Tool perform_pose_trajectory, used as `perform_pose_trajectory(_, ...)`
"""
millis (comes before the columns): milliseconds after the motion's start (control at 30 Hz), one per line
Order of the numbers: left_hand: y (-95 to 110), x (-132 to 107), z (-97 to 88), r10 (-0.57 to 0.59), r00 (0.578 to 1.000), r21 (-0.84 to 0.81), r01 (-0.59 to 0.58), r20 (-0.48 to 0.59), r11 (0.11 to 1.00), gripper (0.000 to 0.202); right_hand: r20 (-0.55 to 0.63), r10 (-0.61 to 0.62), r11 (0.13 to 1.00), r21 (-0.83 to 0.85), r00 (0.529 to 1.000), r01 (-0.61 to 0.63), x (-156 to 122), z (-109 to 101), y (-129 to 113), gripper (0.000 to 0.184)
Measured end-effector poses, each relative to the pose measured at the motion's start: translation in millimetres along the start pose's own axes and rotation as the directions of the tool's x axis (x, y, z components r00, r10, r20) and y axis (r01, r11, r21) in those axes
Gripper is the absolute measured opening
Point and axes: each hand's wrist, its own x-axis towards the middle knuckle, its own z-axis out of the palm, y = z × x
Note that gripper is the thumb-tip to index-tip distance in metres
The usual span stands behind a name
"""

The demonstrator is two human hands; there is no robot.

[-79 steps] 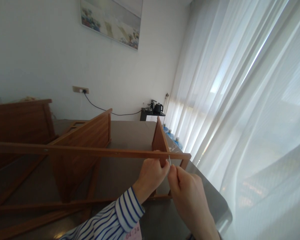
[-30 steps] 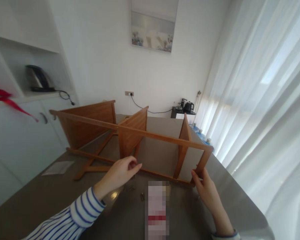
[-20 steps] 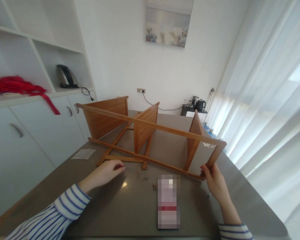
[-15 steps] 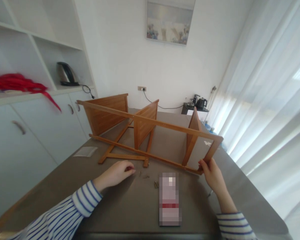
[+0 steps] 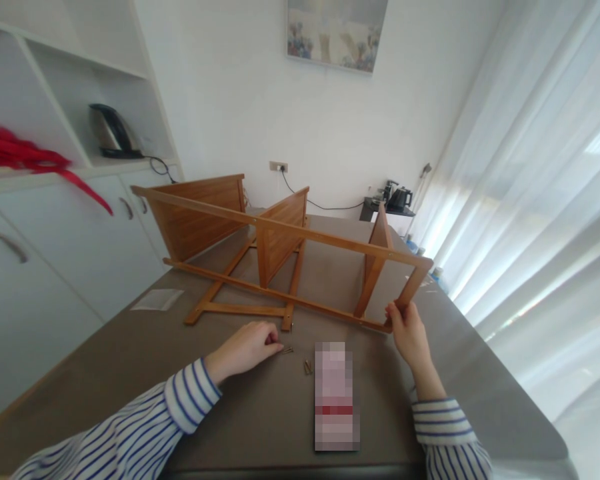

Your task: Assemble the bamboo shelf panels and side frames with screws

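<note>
A wooden shelf frame (image 5: 325, 235) with slanting panels lies on its side across the table. My right hand (image 5: 410, 333) is closed around the lower end of its right-hand crosspiece. At the front middle, the thumb and fingertips of my left hand (image 5: 253, 348) pinch together on the tabletop at a small screw (image 5: 287, 350); the fingers partly hide what is between them. A few more screws (image 5: 307, 367) lie just to the right. A separate wooden side frame (image 5: 245, 309) rests under the shelf frame, a small metal fitting showing at its right leg.
A blurred pink, flat item (image 5: 334, 393) lies on the grey table (image 5: 260, 427) between my hands. A clear plastic bag (image 5: 157, 299) is at the left. White cabinets (image 5: 60, 233) flank the left side, and a curtain (image 5: 540, 220) hangs at the right.
My left hand has moved right to the screws, covering the nearest one. My right hand keeps its grip on the shelf frame. The whole view has shifted slightly.
</note>
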Motion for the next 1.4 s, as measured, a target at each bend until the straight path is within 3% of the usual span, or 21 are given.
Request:
perform_pose_trajectory(233, 5, -5, -8.1, 0.034, 0.999, -0.055, -0.033, 0.024, 0.998, 0.024, -0.019, -0.007, 1.0, 0.026, 1.0, 0.008, -4, 4, 1, 0.043)
perform_pose_trajectory(400, 28, 3, -16.6, 0.034, 0.999, -0.265, -0.026, 0.027, 0.964, 0.027, -0.027, -0.02, 0.999, 0.037, 0.999, 0.021, -5, 4, 2, 0.046)
perform_pose_trajectory(733, 83, 54, 17.3, 0.077, 0.975, -0.575, -0.186, -0.21, 0.796, 0.024, -0.004, -0.049, 0.999, 0.003, 0.999, 0.049, -10, 2, 5, 0.034)
perform_pose_trajectory(967, 112, 64, 29.3, 0.074, 0.971, -0.701, -0.216, -0.227, 0.68, 0.026, -0.037, -0.093, 0.996, -0.013, 0.995, 0.093, -9, -1, -14, 0.033)
perform_pose_trajectory(1167, 120, 66, 19.7, 0.148, 0.939, -0.58, -0.31, -0.309, 0.753, 0.023, -0.076, -0.13, 0.992, -0.015, 0.989, 0.129, -6, -2, -33, 0.034)
perform_pose_trajectory(1300, 126, 66, 9.3, 0.283, 0.871, -0.419, -0.449, -0.401, 0.789, 0.022, -0.118, -0.15, 0.989, -0.005, 0.982, 0.15, -1, 0, -43, 0.032)
perform_pose_trajectory(1400, 126, 70, 4.6, 0.31, 0.823, -0.345, -0.499, -0.475, 0.795, 0.021, -0.159, -0.158, 0.987, 0.013, 0.975, 0.162, 2, 1, -48, 0.031)
